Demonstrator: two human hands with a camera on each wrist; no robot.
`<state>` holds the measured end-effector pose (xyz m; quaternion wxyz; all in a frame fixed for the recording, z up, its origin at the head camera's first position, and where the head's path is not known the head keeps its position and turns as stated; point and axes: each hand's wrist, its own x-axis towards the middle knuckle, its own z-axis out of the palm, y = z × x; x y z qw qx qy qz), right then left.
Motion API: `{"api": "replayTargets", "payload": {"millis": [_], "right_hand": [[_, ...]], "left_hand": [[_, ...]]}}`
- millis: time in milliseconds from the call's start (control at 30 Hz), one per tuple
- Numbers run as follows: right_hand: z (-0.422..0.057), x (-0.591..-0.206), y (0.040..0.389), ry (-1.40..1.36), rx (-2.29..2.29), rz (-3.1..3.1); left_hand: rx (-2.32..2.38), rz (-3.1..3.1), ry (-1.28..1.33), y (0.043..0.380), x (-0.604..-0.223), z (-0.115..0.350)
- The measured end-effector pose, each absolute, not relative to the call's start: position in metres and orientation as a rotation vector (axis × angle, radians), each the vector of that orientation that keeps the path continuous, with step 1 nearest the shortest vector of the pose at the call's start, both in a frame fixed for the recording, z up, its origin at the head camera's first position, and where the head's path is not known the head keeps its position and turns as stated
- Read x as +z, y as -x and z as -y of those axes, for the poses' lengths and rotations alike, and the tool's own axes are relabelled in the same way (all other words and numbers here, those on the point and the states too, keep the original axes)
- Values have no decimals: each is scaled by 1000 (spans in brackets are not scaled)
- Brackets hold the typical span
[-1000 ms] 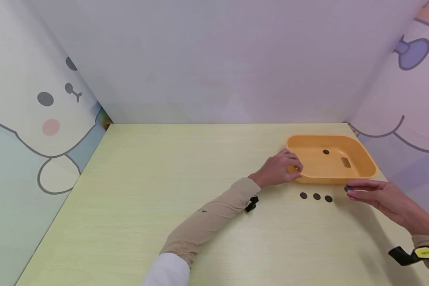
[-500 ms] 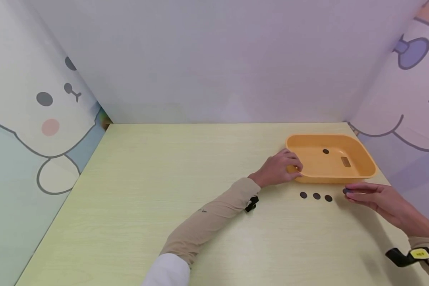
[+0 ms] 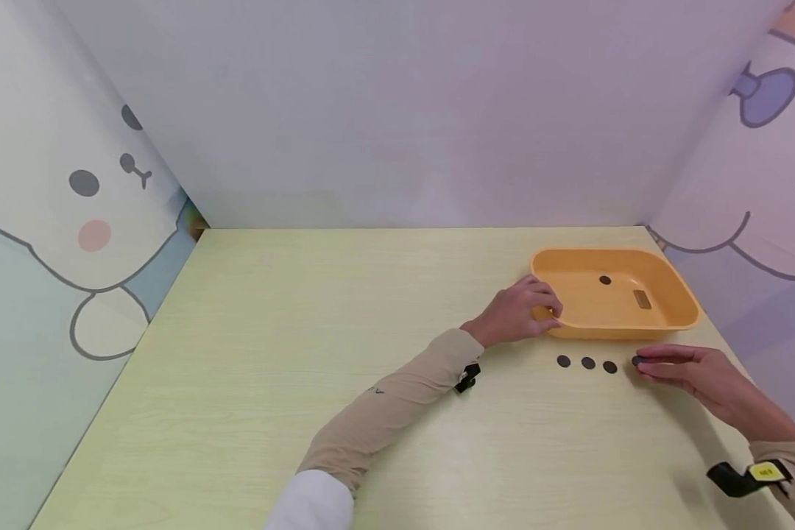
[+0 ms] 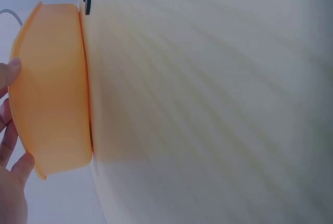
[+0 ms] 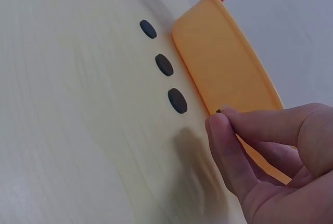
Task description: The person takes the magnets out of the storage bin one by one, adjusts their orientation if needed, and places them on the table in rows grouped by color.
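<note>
Your left hand [image 3: 520, 309] is gripping the orange tray [image 3: 623, 333] at its near left corner, the fingers curling over the rim and the thumb bearing on the tray's near edge. Your right hand [image 3: 709, 375] is pinching 1 black disc [image 3: 637, 361], thumb and fingertips nearly meeting around it, and is holding it in front of the tray's near side, toward the right end. In the right wrist view the fingertips are hiding most of that disc. 3 loose discs [image 3: 588, 363] are lying flat in a row in front of the tray, near its wall, well to the right of its near left corner. 1 inner disc [image 3: 605, 280] is resting on the tray's floor toward the far side, and 1 brown rectangle [image 3: 642, 299] is showing on that floor toward the right end. The pale table [image 3: 305, 331] is supporting the tray and stretching to its left; a plain wall [image 3: 404, 110] is rising behind it.
</note>
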<state>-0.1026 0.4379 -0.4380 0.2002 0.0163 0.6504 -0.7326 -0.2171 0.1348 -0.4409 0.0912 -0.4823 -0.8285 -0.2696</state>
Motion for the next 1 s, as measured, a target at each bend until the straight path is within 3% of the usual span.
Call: {"api": "replayTargets", "payload": {"millis": [200,1000], "right_hand": [[-436,-438,105,-155,-1839,-2077],[-412,-443,107,-59,-1147,-2764]], "left_hand": [[-804,2468,1425,217,-440,-136],[-822,2482,1406,216,-440,-134]]}}
